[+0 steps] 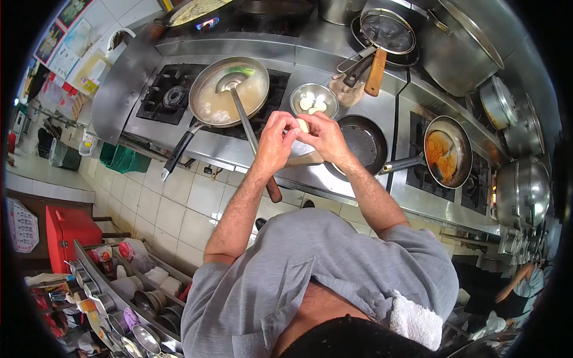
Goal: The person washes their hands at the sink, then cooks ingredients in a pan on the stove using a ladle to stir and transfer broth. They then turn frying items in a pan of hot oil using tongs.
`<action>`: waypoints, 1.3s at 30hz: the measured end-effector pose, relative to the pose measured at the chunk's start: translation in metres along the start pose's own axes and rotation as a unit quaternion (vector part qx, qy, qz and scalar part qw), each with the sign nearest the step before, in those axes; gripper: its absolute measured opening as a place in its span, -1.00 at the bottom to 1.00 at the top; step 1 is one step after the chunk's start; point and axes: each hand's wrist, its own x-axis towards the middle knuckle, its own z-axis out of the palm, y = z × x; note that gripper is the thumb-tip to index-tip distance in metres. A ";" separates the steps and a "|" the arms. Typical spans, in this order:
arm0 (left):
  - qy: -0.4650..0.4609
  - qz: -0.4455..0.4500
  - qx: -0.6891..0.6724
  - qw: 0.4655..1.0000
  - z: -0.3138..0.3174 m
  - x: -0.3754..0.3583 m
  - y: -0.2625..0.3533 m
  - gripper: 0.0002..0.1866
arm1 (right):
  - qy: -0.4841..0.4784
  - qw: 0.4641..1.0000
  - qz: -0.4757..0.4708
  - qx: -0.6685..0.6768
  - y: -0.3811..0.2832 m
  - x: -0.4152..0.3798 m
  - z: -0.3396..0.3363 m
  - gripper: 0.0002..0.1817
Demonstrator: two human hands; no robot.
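Note:
Both hands meet over the front of the steel stove, their fingertips pinching a small pale, rounded piece of food point(303, 126) whose kind I cannot make out. My left hand point(279, 138) grips it from the left, and my right hand point(327, 138) closes on it from the right. Just beyond the fingers stands a small metal bowl point(296, 102) with several pale pieces point(311, 104) inside. To the left, a ladle point(241, 113) rests in a wok-like pan point(197, 98) of cloudy liquid, its handle passing behind my left wrist. A black frying pan point(362, 143) sits beside my right wrist.
A pan of orange sauce point(440, 152) is on the right burner. Strainers point(388, 33) and a large pot point(459, 51) stand at the back. Behind on the left are a red box point(71, 235) and racks of cookware. At far right, another person's arm point(516, 280) shows.

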 end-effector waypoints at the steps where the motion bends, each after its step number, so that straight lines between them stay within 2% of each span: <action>1: 0.000 0.000 0.000 1.000 0.002 0.000 -0.004 -0.90 | 0.006 1.000 0.007 0.023 0.000 0.000 0.000 -0.60; 3: 0.039 0.018 -0.110 0.993 0.008 -0.001 -0.017 -0.91 | 0.011 0.999 0.011 0.036 -0.002 0.001 -0.002 -0.60; 7: 0.078 -0.010 -0.178 0.981 0.005 -0.002 -0.035 -0.94 | 0.020 0.999 0.012 0.043 0.004 0.003 -0.006 -0.58; 9: 0.134 -0.014 -0.193 0.972 -0.009 -0.008 -0.029 -0.94 | 0.051 0.998 0.017 0.011 0.013 0.013 -0.014 -0.58; 13: 0.304 -0.012 -0.114 0.946 -0.068 -0.036 -0.014 -0.93 | 0.137 0.982 0.025 -0.125 0.088 0.055 -0.026 -0.65; 14: 0.325 0.007 -0.046 0.944 -0.091 -0.055 -0.046 -0.93 | 0.143 0.981 0.024 -0.126 0.104 0.062 -0.024 -0.65; 16: 0.391 -0.034 0.021 0.920 -0.121 -0.091 -0.058 -0.91 | 0.146 0.940 0.000 -0.307 0.126 0.079 -0.022 -0.61; 17: 0.376 -0.062 0.059 0.923 -0.147 -0.122 -0.094 -0.90 | 0.112 0.936 0.053 -0.329 0.132 0.087 -0.019 -0.65; 18: 0.441 -0.101 0.096 0.886 -0.154 -0.145 -0.108 -0.89 | 0.089 0.924 0.064 -0.367 0.140 0.089 -0.015 -0.66; 20: 0.399 -0.193 0.338 0.831 -0.169 -0.191 -0.107 -0.71 | 0.045 0.916 0.085 -0.390 0.135 0.089 -0.013 -0.68; 21: 0.386 -0.284 0.368 0.797 -0.180 -0.221 -0.122 -0.72 | 0.023 0.922 0.092 -0.375 0.120 0.084 -0.016 -0.68; 22: 0.376 -0.332 0.394 0.770 -0.199 -0.268 -0.165 -0.80 | 0.042 0.955 0.012 -0.293 0.085 0.072 -0.026 -0.68; 23: 0.338 -0.296 0.476 0.756 -0.197 -0.296 -0.160 -0.59 | 0.089 0.958 -0.058 -0.264 0.076 0.073 -0.031 -0.70; 24: 0.328 -0.452 0.517 0.649 -0.191 -0.295 -0.151 -0.34 | 0.102 0.988 0.007 -0.119 0.059 0.081 -0.045 -0.73; 25: 0.380 -0.479 0.487 0.624 -0.187 -0.286 -0.134 -0.22 | 0.111 0.991 0.073 0.031 0.037 0.087 -0.062 -0.75; 27: 0.398 -0.333 0.498 0.695 -0.202 -0.275 -0.127 -0.29 | 0.200 0.953 0.097 0.207 -0.002 0.106 -0.113 -0.68; 29: 0.450 -0.242 0.243 0.825 -0.193 -0.194 -0.070 -0.36 | 0.202 0.859 0.000 0.470 0.012 0.149 -0.166 -0.60; 30: 0.452 -0.175 0.203 0.851 -0.187 -0.153 -0.053 -0.45 | 0.205 0.812 0.017 0.547 0.010 0.171 -0.187 -0.53; 31: 0.421 -0.099 0.102 0.896 -0.177 -0.112 -0.038 -0.51 | 0.206 0.756 0.036 0.620 0.003 0.192 -0.205 -0.46; 33: 0.325 -0.076 0.078 0.939 -0.148 -0.019 -0.001 -0.55 | 0.211 0.690 0.049 0.691 -0.020 0.226 -0.226 -0.39; 34: 0.259 -0.056 0.000 0.964 -0.127 0.024 0.017 -0.56 | 0.228 0.662 0.052 0.712 -0.042 0.234 -0.232 -0.41; 35: 0.210 -0.018 0.050 0.976 -0.106 0.061 0.036 -0.56 | 0.244 0.632 0.057 0.733 -0.056 0.244 -0.234 -0.43; 36: 0.150 -0.026 0.078 0.985 -0.089 0.096 0.049 -0.53 | 0.101 0.612 0.039 0.783 -0.037 0.265 -0.247 -0.22; 37: 0.117 -0.020 0.058 0.991 -0.071 0.132 0.051 -0.51 | 0.174 0.676 0.047 0.715 -0.063 0.264 -0.244 -0.32; 38: 0.086 -0.013 0.010 0.996 -0.053 0.170 0.047 -0.45 | 0.141 0.674 0.023 0.725 -0.044 0.287 -0.256 -0.42; 39: 0.038 -0.045 -0.087 0.994 -0.037 0.200 0.059 -0.36 | 0.109 0.671 0.000 0.733 -0.026 0.309 -0.269 -0.51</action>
